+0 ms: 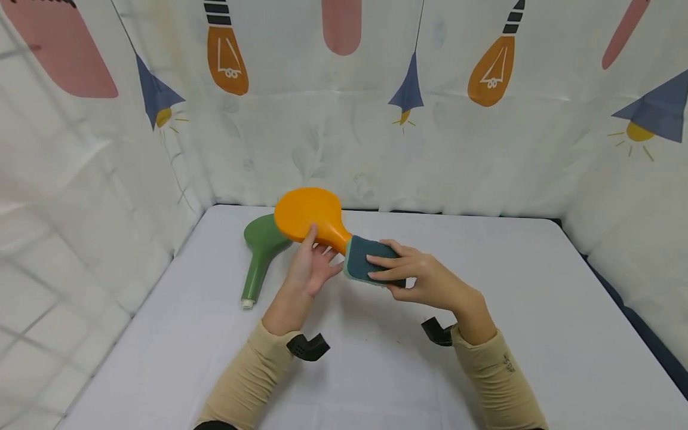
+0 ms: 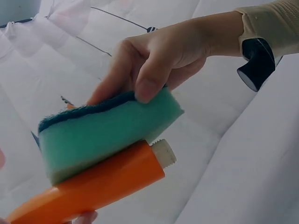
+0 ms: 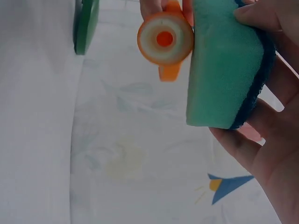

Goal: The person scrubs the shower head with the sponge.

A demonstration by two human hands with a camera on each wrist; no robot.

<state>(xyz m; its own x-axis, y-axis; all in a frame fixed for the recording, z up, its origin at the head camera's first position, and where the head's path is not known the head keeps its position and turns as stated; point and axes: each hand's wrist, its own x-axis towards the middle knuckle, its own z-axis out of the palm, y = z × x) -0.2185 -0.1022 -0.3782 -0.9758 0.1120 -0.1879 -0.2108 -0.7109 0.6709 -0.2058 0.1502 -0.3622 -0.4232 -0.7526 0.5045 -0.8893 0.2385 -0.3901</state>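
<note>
In the head view my left hand [image 1: 309, 272] holds an orange shower head [image 1: 307, 212] by its neck, thumb on the near side. A thick scouring sponge [image 1: 359, 263], green with a dark scrub layer, is pinched by my right hand [image 1: 424, 276], fingers spread over the dark side. The left wrist view shows the sponge's soft side [image 2: 107, 137] lying along the orange handle [image 2: 117, 179], whose pale threaded end [image 2: 163, 153] sticks out. From the right wrist, the round handle opening [image 3: 161, 39] appears beside the sponge [image 3: 222, 74]. The left fingers are partly hidden behind the shower head.
A green shower head [image 1: 260, 257] lies on the white table [image 1: 510, 286], left of the hands, partly behind the orange one. White printed cloth [image 1: 344, 143] hangs along the back and sides. Black wrist mounts [image 1: 308, 346] sit on both sleeves.
</note>
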